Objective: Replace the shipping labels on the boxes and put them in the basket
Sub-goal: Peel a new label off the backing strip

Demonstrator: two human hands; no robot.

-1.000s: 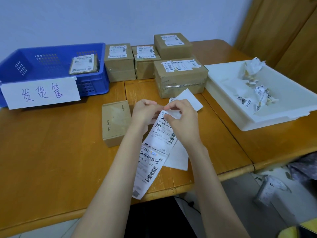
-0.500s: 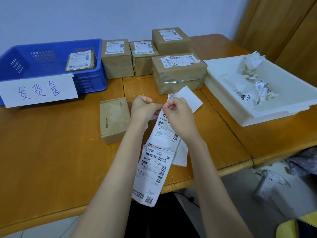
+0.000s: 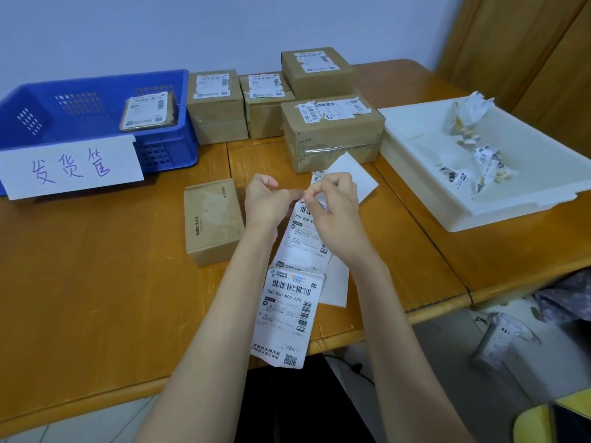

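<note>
Where it overhangs the near edge of the wooden counter (image 3: pixel 96 298), the label strip (image 3: pixel 289 311) runs lengthwise away from the viewer, its printed faces up with barcodes and "050-050 V05-220" legible. Both hands pinch its far end: the left hand (image 3: pixel 267 203) and the right hand (image 3: pixel 332 209) have fingers curled round the paper. Just left lies a bare box (image 3: pixel 212 220) of flat brown cardboard, long axis also pointing away. Farther back stand four labelled boxes (image 3: pixel 332 129), a white tray (image 3: pixel 479 199) of crumpled scraps, and a blue perforated basket (image 3: pixel 96 87) holding one labelled box (image 3: pixel 148 110), fronted by a handwritten sign (image 3: pixel 70 166).
</note>
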